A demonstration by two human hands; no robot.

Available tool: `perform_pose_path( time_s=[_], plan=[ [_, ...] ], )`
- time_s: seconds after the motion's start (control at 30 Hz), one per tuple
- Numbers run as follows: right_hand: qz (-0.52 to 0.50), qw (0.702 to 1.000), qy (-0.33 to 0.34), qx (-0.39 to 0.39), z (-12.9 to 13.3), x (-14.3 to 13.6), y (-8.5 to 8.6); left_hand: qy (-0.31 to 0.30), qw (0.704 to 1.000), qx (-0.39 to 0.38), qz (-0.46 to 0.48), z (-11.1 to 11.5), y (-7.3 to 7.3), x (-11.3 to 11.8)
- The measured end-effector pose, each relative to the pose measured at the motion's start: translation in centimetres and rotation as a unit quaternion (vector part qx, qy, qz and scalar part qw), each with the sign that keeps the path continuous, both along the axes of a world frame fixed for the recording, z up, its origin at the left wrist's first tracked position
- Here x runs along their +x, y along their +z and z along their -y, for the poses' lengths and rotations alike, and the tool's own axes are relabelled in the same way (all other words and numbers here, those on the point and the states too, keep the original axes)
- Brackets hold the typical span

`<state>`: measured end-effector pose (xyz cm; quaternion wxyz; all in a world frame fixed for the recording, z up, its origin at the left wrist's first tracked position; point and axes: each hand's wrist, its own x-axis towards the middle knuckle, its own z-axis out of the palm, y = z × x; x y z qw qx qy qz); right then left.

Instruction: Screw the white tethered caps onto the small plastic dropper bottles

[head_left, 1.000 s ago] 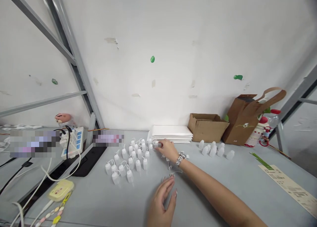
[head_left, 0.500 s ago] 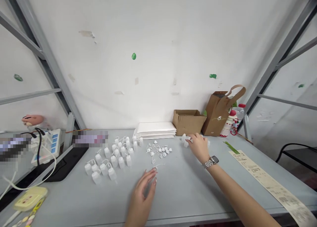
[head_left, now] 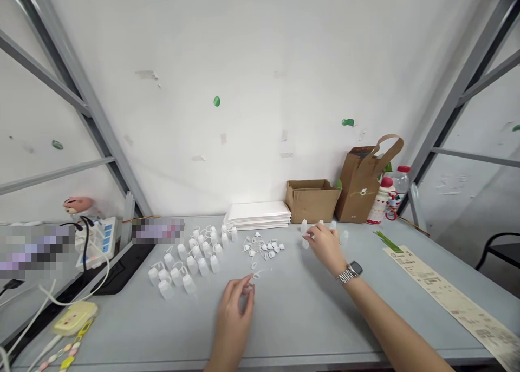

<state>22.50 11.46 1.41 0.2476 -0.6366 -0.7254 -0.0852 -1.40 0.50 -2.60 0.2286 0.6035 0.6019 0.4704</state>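
Low in the middle, my left hand (head_left: 238, 307) has its fingers bent together around the end of a white corded cap (head_left: 257, 275), most of which trails out past the fingertips. My right hand (head_left: 325, 246), with a watch on the wrist, is among small white bottles at the right; its fingertips are closed at a bottle (head_left: 305, 243). Another bottle (head_left: 344, 236) stands just right of that hand. A pile of white caps with cords (head_left: 264, 246) lies between the hands, farther back. Several white bottles with corded caps (head_left: 189, 283) stand in rows at the left.
Against the wall are a stack of white boxes (head_left: 258, 215), a cardboard box (head_left: 312, 203), a brown paper bag (head_left: 357, 190) and a red-capped bottle (head_left: 379, 201). A long paper strip (head_left: 447, 301) lies at the right. Cables and a power strip (head_left: 103, 242) are at the left.
The view has shifted slightly. My left fingers have drawn closer together at the corded cap. My right hand is still at the bottles, its fingertips now lower beside one.
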Motion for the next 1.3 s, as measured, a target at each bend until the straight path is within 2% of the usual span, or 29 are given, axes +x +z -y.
perform_pose_path(
  time_s=[0.1,0.17,0.27,0.33,0.47,0.67,0.73,0.8,0.9,1.1,1.3],
  plan=[
    [-0.030,0.998,0.047,-0.012,3.2,-0.8,0.0,0.018,0.994,0.024,-0.106,-1.2,-0.1,0.5],
    [-0.043,0.996,0.077,-0.021,5.7,-1.6,-0.4,0.024,0.989,0.020,-0.143,-2.0,0.0,0.9],
    [-0.114,0.987,0.109,-0.036,8.5,-2.9,-1.3,0.022,0.990,0.012,-0.142,-2.9,0.3,1.3],
    [-0.161,0.980,0.106,-0.041,9.6,-3.6,-1.9,0.020,0.992,0.007,-0.122,-3.2,0.4,1.4],
    [-0.217,0.969,0.092,-0.070,10.2,-4.5,-2.7,0.026,0.998,-0.007,-0.060,-3.3,0.2,1.1],
    [-0.248,0.960,0.113,-0.064,10.8,-5.5,-4.8,0.001,0.993,-0.058,0.104,-2.5,0.2,1.6],
    [-0.309,0.938,0.142,-0.071,11.4,-6.4,-5.7,-0.021,0.984,-0.074,0.163,-2.1,0.4,2.2],
    [-0.391,0.900,0.175,-0.084,12.1,-7.4,-6.3,-0.038,0.964,-0.092,0.246,-1.6,0.7,2.8],
    [-0.466,0.863,0.178,-0.079,12.8,-8.5,-6.6,-0.046,0.930,-0.109,0.347,-1.0,1.1,3.5],
    [-0.432,0.871,0.214,-0.090,12.6,-8.3,-5.9,-0.064,0.910,-0.112,0.394,-0.5,0.9,4.0],
    [-0.449,0.876,0.152,-0.093,12.5,-8.5,-6.2,-0.071,0.893,-0.142,0.421,0.1,1.3,3.9]
  ],
)
